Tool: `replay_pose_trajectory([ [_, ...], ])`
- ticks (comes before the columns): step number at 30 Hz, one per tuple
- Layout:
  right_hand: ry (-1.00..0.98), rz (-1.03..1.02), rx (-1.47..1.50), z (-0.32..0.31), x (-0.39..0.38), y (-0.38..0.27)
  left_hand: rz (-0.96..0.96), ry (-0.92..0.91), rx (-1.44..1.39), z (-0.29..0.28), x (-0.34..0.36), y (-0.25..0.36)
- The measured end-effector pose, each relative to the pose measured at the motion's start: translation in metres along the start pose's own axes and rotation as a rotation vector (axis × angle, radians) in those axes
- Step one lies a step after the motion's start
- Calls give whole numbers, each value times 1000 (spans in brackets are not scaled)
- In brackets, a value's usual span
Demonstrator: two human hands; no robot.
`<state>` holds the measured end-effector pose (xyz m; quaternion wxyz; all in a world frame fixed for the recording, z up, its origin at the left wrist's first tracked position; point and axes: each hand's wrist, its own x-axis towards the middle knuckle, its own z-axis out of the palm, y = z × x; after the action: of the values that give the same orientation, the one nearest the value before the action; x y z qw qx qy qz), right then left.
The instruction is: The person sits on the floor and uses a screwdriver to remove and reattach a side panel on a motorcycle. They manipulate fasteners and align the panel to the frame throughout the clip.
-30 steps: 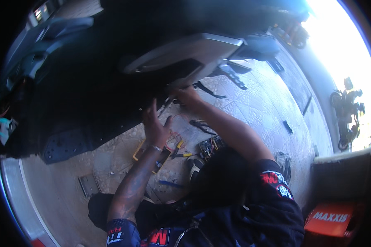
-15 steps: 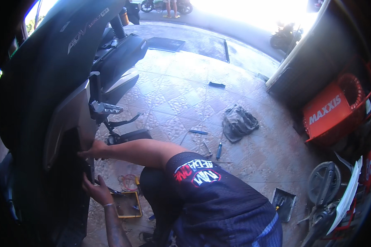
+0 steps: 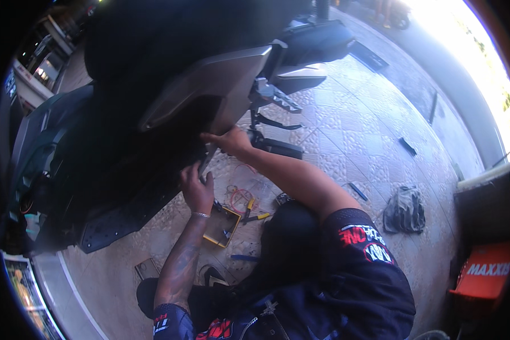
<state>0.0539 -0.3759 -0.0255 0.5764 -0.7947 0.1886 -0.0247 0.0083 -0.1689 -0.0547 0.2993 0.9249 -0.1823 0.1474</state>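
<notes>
Silver side panel [image 3: 232, 79] sits on the dark scooter [image 3: 113, 170], probably light, stiff and slick, best taken by its lower edge, where the right hand [image 3: 233, 141] rests, grip curled, left hand [image 3: 197, 191] part-spread just below, any hold by either impossible to tell.

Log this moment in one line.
Left hand: near underside of scooter | Right hand: at silver panel | Floor: yellow-rimmed tray, yellow-handled tool

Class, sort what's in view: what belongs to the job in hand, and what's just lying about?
Job in hand:
motorcycle, at left hand and right hand
probably pliers and yellow-edged tray, nearby

Seemingly just lying about:
grey cloth
dark strip
</notes>
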Motion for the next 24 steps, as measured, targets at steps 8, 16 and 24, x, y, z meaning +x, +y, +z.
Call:
replay_pose_trajectory([
  [8, 50, 35, 164, 3, -5, -9, 16, 20, 41, 0, 3, -1],
  [16, 63, 161, 226, 16, 3, 1, 10, 21, 91, 3, 10, 5],
  [24, -48, 54, 356, 11, 5, 18, 47, 32, 137, 2, 21, 1],
])
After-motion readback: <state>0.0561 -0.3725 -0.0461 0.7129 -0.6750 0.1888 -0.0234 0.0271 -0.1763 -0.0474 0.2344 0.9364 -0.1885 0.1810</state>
